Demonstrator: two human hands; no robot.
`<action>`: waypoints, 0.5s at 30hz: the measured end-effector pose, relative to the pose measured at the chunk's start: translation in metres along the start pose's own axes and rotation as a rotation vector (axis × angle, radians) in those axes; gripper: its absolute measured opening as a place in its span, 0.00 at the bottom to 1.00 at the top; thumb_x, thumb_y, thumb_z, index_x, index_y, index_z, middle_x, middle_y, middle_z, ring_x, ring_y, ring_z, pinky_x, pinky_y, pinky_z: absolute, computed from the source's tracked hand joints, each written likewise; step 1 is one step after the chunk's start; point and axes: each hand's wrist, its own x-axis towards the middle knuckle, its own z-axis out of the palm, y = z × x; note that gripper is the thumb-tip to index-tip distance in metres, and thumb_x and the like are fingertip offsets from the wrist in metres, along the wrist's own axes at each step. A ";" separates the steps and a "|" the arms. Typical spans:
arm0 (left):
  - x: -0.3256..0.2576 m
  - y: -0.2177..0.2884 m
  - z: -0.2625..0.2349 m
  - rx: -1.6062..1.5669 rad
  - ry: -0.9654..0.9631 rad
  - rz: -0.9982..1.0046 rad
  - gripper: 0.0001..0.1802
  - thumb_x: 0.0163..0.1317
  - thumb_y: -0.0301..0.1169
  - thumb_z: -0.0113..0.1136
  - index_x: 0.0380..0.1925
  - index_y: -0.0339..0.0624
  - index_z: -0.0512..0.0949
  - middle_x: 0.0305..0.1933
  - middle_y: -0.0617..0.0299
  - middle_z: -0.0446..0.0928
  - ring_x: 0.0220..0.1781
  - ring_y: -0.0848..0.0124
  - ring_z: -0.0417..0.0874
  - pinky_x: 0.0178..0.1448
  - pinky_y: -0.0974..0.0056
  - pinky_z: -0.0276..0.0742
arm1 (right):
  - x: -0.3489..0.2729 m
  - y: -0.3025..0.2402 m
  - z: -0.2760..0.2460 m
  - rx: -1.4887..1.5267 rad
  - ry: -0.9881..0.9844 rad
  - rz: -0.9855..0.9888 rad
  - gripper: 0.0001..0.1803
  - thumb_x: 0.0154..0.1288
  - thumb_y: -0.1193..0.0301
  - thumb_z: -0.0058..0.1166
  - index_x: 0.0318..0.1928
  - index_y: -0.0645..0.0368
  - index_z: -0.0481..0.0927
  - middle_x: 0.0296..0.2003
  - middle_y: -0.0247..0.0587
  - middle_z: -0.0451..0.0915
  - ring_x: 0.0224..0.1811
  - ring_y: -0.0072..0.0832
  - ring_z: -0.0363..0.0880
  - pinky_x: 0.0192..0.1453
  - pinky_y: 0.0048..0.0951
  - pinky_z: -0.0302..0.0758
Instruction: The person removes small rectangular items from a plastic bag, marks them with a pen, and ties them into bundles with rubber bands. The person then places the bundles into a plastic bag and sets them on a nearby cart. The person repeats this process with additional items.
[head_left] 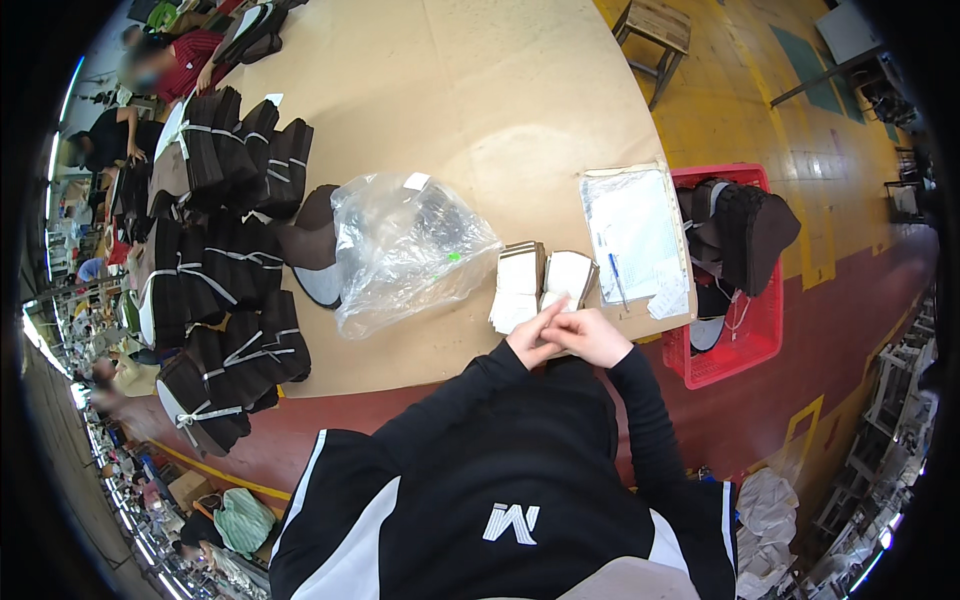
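My left hand (532,338) and my right hand (598,338) meet at the table's near edge, in front of my body. Their fingers are bent and pressed against each other. Whether anything small lies between them is hidden. Just beyond the fingertips are two stacks of small cut pieces, white on top with dark brown edges: the left stack (518,285) and the right stack (570,275). My fingers overlap the near end of the right stack in the picture; whether they touch it I cannot tell.
A clear plastic bag (410,250) lies left of the stacks, partly over dark brown pieces (310,230). Tied dark bundles (215,270) line the table's left side. Rightward are a plastic-covered paper sheet (635,230), a blue pen (617,275) and a red crate (755,345) of dark bundles.
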 end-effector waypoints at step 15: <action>0.024 -0.110 -0.121 0.409 0.025 -0.322 0.12 0.63 0.36 0.57 0.39 0.41 0.82 0.28 0.61 0.82 0.30 0.73 0.81 0.37 0.67 0.75 | 0.019 0.147 -0.028 -0.203 0.549 0.408 0.12 0.58 0.69 0.59 0.36 0.67 0.84 0.26 0.44 0.84 0.26 0.26 0.81 0.38 0.27 0.75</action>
